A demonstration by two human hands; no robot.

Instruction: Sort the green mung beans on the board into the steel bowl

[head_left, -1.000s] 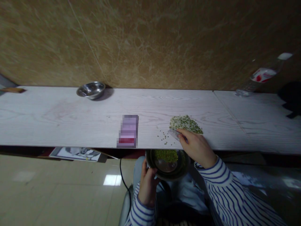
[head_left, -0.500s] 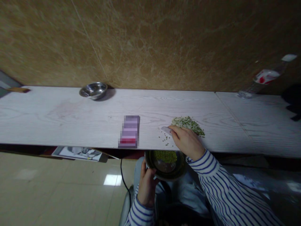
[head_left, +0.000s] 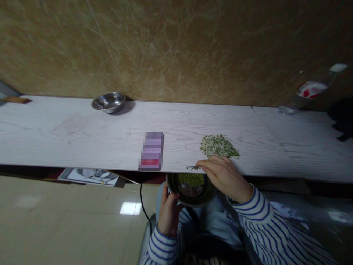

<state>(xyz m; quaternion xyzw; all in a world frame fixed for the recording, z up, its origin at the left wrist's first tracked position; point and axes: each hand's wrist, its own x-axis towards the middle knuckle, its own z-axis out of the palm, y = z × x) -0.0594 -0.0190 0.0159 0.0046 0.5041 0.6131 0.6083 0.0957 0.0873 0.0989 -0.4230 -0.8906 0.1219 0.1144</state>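
Note:
My left hand (head_left: 168, 213) is closed on the rim of a metal bowl (head_left: 193, 201), held just below the table's front edge. Green beans (head_left: 191, 179), which look like mung beans, lie in its far part. Above the bowl, my right hand (head_left: 227, 176) pinches a thin, flat, greyish piece (head_left: 191, 167), seen almost edge-on near the table's front edge. A few loose beans lie by that piece. Just beyond my right hand, a pile of green beans mixed with white grains (head_left: 219, 145) spreads over the table.
A pixelated purple phone-shaped thing (head_left: 151, 151) lies left of the pile on the white table (head_left: 82, 136). Farther back stands a shiny metal bowl (head_left: 109, 103). A plastic bottle (head_left: 310, 90) is at the back right, near a black object (head_left: 342, 117).
My right hand has drawn the flat piece toward the table's front edge, above the bowl. The loose beans have moved to the edge with it. My left hand still holds the bowl.

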